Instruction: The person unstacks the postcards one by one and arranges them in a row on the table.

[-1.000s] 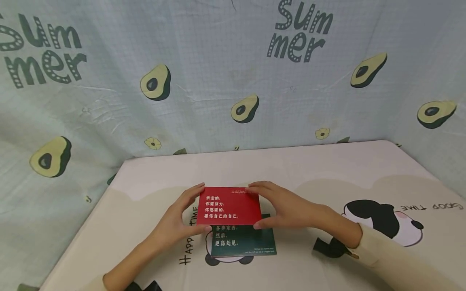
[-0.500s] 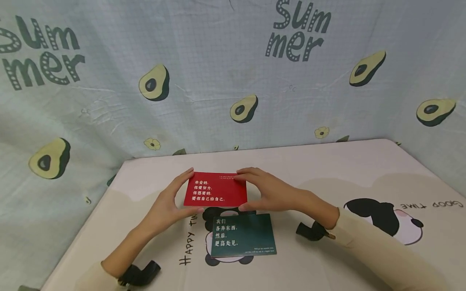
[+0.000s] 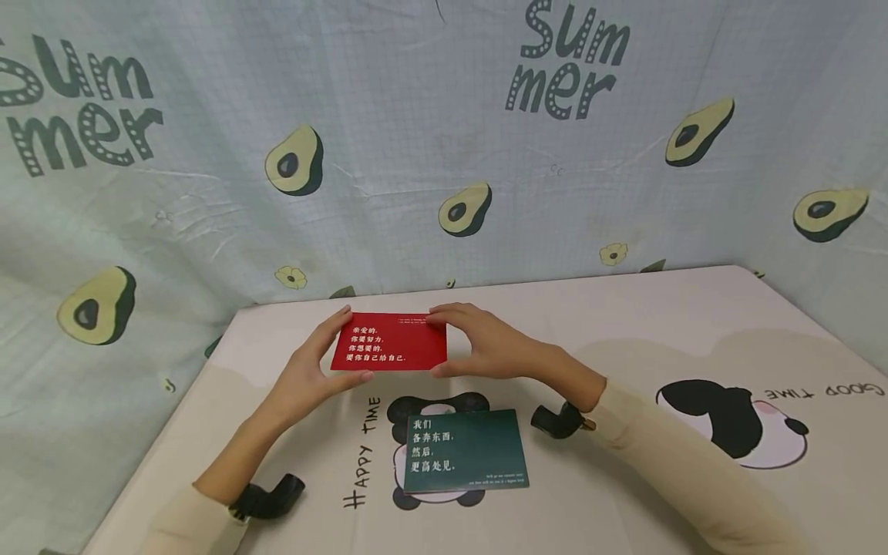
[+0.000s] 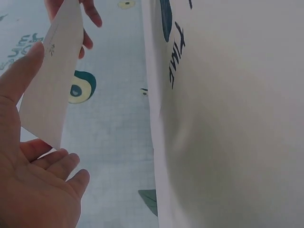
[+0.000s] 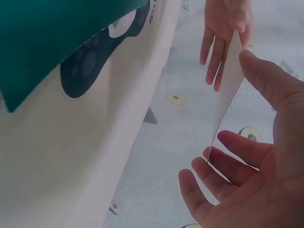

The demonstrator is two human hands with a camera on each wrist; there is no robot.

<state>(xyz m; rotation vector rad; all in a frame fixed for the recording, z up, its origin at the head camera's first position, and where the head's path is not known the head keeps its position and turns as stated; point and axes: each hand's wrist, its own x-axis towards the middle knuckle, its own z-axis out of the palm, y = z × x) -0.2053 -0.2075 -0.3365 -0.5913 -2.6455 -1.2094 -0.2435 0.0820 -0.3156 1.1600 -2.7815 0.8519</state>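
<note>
A red postcard (image 3: 395,343) with white Chinese lettering is held up off the table between both hands. The left hand (image 3: 303,379) grips its left edge between thumb and fingers. At the right edge, the right hand (image 3: 501,347) pinches it the same way. From the left wrist, the card's white back (image 4: 53,90) shows, with small print near the top. In the right wrist view the card (image 5: 228,90) is seen nearly edge-on. A dark green postcard (image 3: 479,455) with white lettering lies on the table, nearer the person and below the hands.
The pale table cover (image 3: 590,501) bears panda prints and lettering. Behind it hangs a light cloth (image 3: 388,92) with avocado prints. A black strap piece (image 3: 270,497) sits at the left wrist, another black piece (image 3: 558,422) at the right.
Both hands have carried the red postcard up, away and to the left, off its overlap with the green one. The green postcard has stayed in place and now shows in full.
</note>
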